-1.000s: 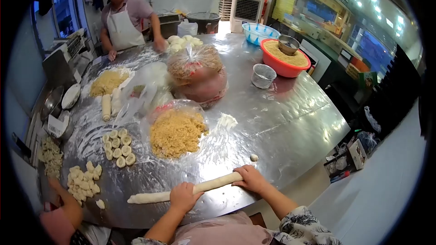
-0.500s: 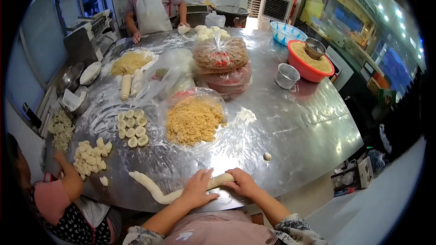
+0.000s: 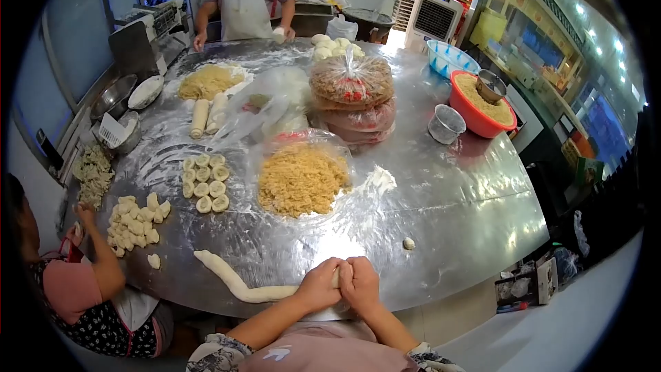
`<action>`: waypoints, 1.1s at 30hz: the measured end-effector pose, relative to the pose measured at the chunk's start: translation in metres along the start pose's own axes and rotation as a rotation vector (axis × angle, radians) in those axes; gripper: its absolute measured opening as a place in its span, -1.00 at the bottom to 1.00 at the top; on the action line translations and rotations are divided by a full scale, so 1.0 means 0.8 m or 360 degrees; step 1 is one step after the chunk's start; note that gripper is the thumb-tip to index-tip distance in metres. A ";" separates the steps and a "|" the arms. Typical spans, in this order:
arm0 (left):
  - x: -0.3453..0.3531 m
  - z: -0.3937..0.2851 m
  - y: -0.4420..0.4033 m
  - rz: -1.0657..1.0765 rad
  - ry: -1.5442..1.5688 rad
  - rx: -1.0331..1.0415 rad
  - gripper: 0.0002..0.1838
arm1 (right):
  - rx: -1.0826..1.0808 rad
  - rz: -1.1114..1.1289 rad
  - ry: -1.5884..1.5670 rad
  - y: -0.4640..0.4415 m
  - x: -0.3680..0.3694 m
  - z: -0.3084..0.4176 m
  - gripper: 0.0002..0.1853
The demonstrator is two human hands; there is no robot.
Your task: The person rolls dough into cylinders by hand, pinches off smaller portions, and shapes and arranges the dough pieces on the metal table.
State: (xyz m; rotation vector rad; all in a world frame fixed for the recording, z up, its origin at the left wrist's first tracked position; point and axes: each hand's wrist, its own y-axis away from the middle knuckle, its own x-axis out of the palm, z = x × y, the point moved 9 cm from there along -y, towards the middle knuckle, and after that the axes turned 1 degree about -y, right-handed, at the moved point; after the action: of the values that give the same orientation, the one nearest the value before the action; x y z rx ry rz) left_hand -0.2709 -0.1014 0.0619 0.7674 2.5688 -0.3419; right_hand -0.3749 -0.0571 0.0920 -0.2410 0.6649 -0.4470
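Note:
A long pale dough rope lies bent along the near edge of the metal table. Its right end runs up into my hands. My left hand is wrapped round the rope close to that end. Pressed against it, my right hand has its fingers curled over the tip of the dough, which is mostly hidden. A bit of the rope shows between the two hands. Beyond them lies a heap of yellow crumbly filling on a plastic bag, with loose flour beside it.
Dough cups stand in rows left of the filling, near a pile of dough pieces. One small dough lump lies right. Stacked filling bags, a metal cup and a red basin stand farther back. Co-workers are left and at the back.
My hands have come together at the rope's right end, from lying spread along it to curled fingers. The view has shifted slightly. The co-worker at left has moved an arm.

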 end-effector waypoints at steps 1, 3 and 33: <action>0.003 0.001 -0.001 0.0012 0.0030 -0.0018 -0.69 | -0.0024 -0.0013 -0.0003 -0.001 -0.002 0.003 -0.85; 0.012 0.003 -0.005 0.0077 0.0074 -0.0046 -0.72 | -0.0053 0.0002 0.0003 -0.004 -0.006 0.005 -0.85; 0.008 0.029 -0.001 0.0109 0.0374 -0.0195 0.00 | 0.0076 0.0750 -0.0218 0.009 0.049 -0.017 -0.71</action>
State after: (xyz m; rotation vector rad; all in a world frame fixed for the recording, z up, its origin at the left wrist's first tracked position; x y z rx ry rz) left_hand -0.2682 -0.1074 0.0388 0.8943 2.7413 -0.0749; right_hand -0.3540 -0.0702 0.0580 -0.0636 0.5540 0.0059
